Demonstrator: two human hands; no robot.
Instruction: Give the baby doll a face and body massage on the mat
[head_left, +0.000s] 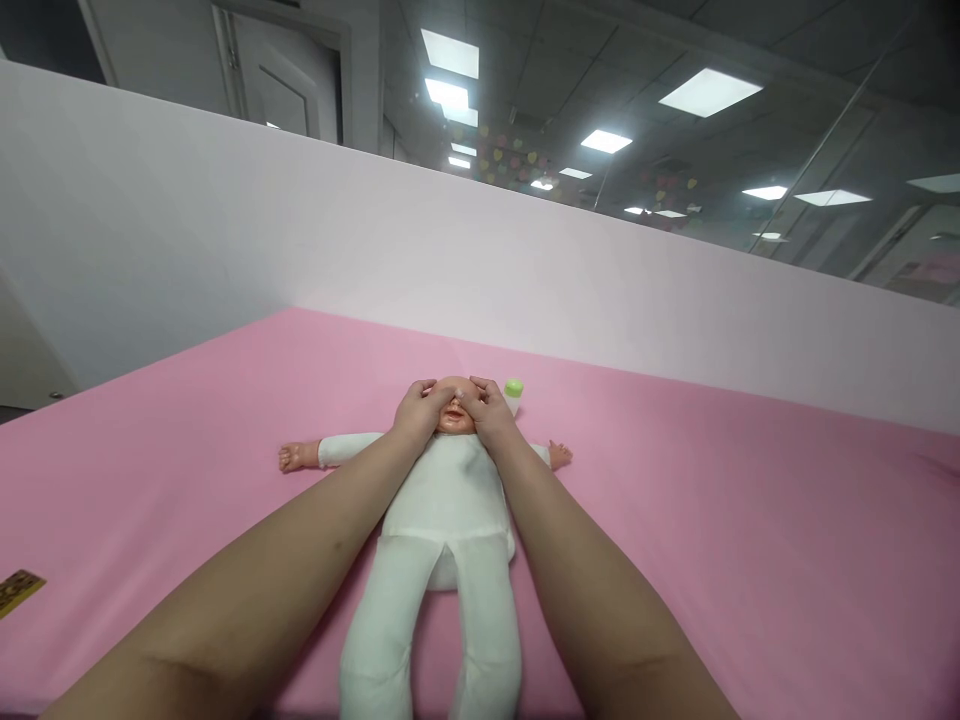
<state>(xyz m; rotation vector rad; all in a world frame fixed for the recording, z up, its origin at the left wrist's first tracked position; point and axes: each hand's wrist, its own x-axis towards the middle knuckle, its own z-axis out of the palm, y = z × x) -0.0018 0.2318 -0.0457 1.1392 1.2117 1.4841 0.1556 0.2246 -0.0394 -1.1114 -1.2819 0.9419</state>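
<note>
A baby doll point(450, 490) with a white cloth body lies on its back, arms spread out and legs toward me. Its head point(454, 424) is cupped between my two hands. My left hand point(420, 412) wraps the left side of the head, its thumb lying across the upper face. From the other side my right hand point(489, 410) grips the head in the same way, its thumb close to the left one near the nose. Both thumbs hide the doll's eyes, while the mouth shows below them. Just beyond my right hand stands a small bottle with a green cap point(514, 387), partly hidden.
A pink sheet point(712, 500) covers the surface under the doll. Behind it runs a low white wall point(525, 270) with glass above. A yellow-edged label with a dark pattern point(19, 590) lies at the left edge. A door point(281, 80) stands beyond the wall.
</note>
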